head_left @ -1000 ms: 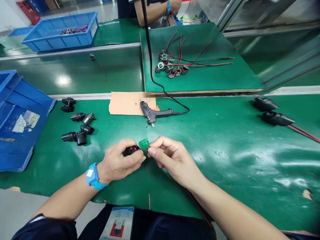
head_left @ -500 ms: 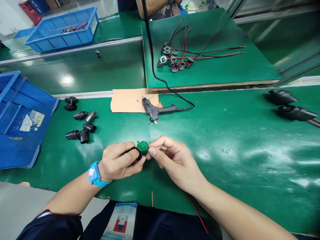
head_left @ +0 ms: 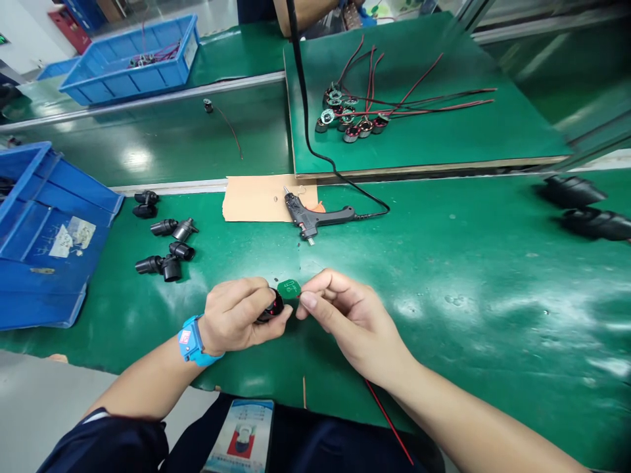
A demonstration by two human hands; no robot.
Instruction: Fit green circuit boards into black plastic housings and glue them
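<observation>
My left hand (head_left: 241,312) is closed around a black cylindrical housing (head_left: 273,307), whose open end faces right and shows some red inside. Just beyond that end, a small round green circuit board (head_left: 289,289) is tilted with its printed face up. The thumb and forefinger of my right hand (head_left: 340,315) pinch at the board's right edge, where a bit of red shows. A red wire (head_left: 389,420) hangs from below my right hand toward my lap. How it joins the board is hidden.
A glue gun (head_left: 315,217) lies partly on cardboard (head_left: 251,200). Black fittings (head_left: 170,268) and a blue bin (head_left: 44,263) are at left, black housings (head_left: 591,223) at right. Wired round parts (head_left: 350,118) lie on the raised board (head_left: 419,148). Another person's arm (head_left: 305,13) is behind.
The green circuit board has shifted slightly right and tilted, and more of the housing's open end shows beside it. The whole view has moved a little.
</observation>
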